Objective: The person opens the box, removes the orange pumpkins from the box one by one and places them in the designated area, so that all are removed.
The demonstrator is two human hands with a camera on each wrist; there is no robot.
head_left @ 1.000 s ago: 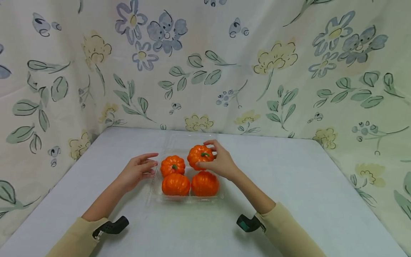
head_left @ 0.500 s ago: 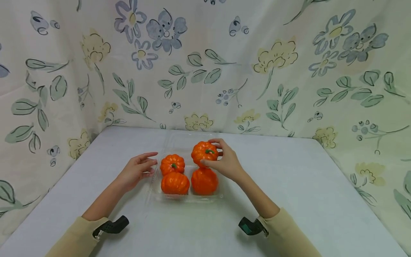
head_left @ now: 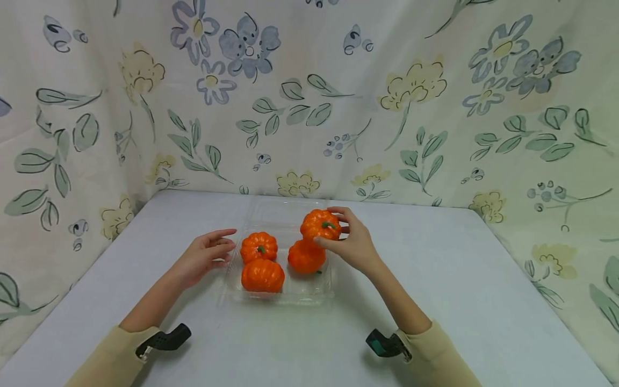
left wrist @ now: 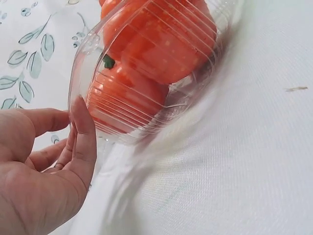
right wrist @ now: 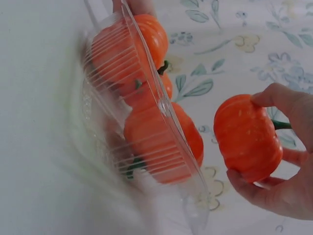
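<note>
Pumpkin [right wrist: 248, 137] held up shines orange, ribbed and green-stemmed

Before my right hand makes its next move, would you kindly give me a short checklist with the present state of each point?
1. Held pumpkin gripped by the right hand: ok.
2. Held pumpkin clear of the clear plastic container: ok, the right wrist view shows a gap.
3. Far left pumpkin, near left pumpkin and right pumpkin inside the container: ok.
4. Right pumpkin stem-up: not ok, it is tipped, its stem low on the near side.
5. Left hand steadying the container: cannot tell, it is at the left wall, but any pressure is unclear.
</note>
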